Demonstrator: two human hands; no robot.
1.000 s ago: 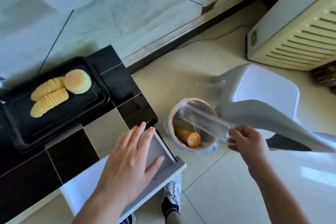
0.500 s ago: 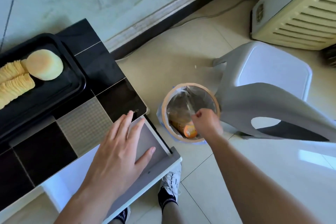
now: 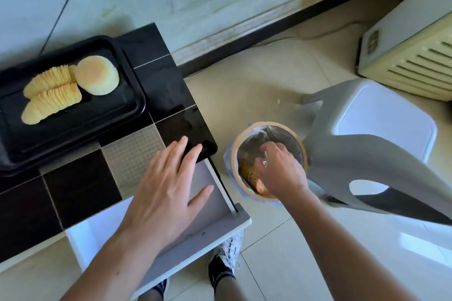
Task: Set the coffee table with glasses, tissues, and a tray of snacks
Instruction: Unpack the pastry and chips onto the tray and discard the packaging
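Head view: black tray [image 3: 132, 105] lies lengthwise left-right on the checkered table [image 3: 156, 76], carrying two fanned rows of yellow crisps [image 3: 51, 98] and a round pale bun [image 3: 97, 78]. Left hand [image 3: 168, 193] hovers spread above an open white drawer [image 3: 210, 222]; right hand [image 3: 281, 173], fingers curled, reaches into a lined bin [image 3: 303, 151], its grip unclear.

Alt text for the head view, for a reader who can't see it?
The right hand reaches into a lined bin on the floor, while the left hand lies flat over an open drawer. A black tray with chips sits on the table.

Left hand [image 3: 168, 186] flat, fingers spread — right hand [image 3: 278, 173] lowered, fingers curled.
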